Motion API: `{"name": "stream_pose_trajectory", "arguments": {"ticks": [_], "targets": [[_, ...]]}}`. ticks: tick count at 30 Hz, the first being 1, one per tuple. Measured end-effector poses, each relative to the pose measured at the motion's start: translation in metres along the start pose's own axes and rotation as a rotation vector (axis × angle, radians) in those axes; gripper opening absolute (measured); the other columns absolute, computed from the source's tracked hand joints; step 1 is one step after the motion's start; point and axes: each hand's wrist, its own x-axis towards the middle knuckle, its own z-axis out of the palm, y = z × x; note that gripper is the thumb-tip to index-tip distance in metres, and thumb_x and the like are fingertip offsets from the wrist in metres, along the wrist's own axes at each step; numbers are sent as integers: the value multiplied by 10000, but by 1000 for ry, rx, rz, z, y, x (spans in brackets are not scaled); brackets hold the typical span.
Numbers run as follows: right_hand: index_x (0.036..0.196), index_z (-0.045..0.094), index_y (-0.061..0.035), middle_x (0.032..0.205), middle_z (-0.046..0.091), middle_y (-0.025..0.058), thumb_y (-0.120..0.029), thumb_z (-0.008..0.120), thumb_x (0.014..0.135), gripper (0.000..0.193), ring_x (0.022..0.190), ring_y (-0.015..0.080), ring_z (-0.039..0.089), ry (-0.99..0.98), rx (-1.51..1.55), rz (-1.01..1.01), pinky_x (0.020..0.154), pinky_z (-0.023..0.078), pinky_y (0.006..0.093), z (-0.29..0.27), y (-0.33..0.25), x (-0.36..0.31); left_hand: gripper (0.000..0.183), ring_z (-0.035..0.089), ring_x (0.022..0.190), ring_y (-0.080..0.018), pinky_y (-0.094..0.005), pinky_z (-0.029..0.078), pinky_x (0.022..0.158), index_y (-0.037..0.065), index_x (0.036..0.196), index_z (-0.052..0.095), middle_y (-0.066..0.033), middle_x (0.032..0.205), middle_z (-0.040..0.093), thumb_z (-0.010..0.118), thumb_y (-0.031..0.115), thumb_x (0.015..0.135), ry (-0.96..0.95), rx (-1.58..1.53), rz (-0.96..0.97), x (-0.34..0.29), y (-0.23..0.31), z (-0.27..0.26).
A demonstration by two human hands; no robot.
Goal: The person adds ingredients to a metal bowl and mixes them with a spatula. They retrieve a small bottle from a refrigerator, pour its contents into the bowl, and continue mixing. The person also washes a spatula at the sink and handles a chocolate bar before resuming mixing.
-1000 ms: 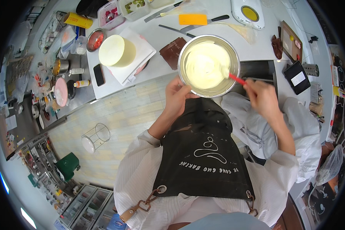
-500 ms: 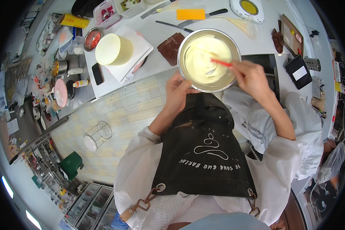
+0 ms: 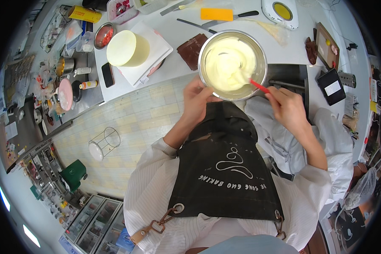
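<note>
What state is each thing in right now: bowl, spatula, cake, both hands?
Steel mixing bowl: upright, held off the counter edge, partly filled with pale cream.
Red-handled spatula: tip sunk in the cream.
Round frosted cake: whole, coated pale yellow, on a white board.
Left hand: gripping the bowl's rim.
Right hand: closed around the spatula handle.

A baking kitchen: a white worktable crowded with a frosted cake, a mixing bowl and spatulas.
</note>
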Motion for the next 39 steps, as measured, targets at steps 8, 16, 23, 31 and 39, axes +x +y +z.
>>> {"name": "stream_pose_trajectory", "arguments": {"ticks": [8,16,23,31,39], "targets": [[949,676,11,673,568,167,-93,670,876,127,544,331,535,72,-52,-35,509,426,389,0,7,10,64,703,868,-248,-354,638,640,32,887,564,-134,1037,675,577,-28,870,27,3,1,3,7,-3],[933,679,14,626,538,166,-81,649,887,109,540,320,543,133,-57,-31,499,419,386,-2,7,22,63,700,874,-233,-339,633,637,25,899,571,-134,1032,676,561,-30,869,3,-7,-20,3,12,-4],[977,686,12,636,533,172,-60,656,877,127,549,328,550,132,-13,-24,508,423,387,8,5,31,76,701,872,-231,-331,629,642,11,933,591,-137,1031,677,561,-24,873,31,-4,-25,4,11,-2],[962,683,8,635,538,176,-80,678,866,130,539,323,546,95,-50,-5,501,416,386,3,5,36,53,697,898,-239,-354,633,651,14,906,578,-147,1043,674,550,-24,883,25,-11,-24,6,11,-3],[933,687,-11,676,591,166,-114,671,873,120,581,336,576,166,47,43,539,452,408,4,-8,47,42,703,889,-237,-347,636,646,23,888,565,-148,1044,675,551,-17,883,28,9,-29,7,9,-2]]}}
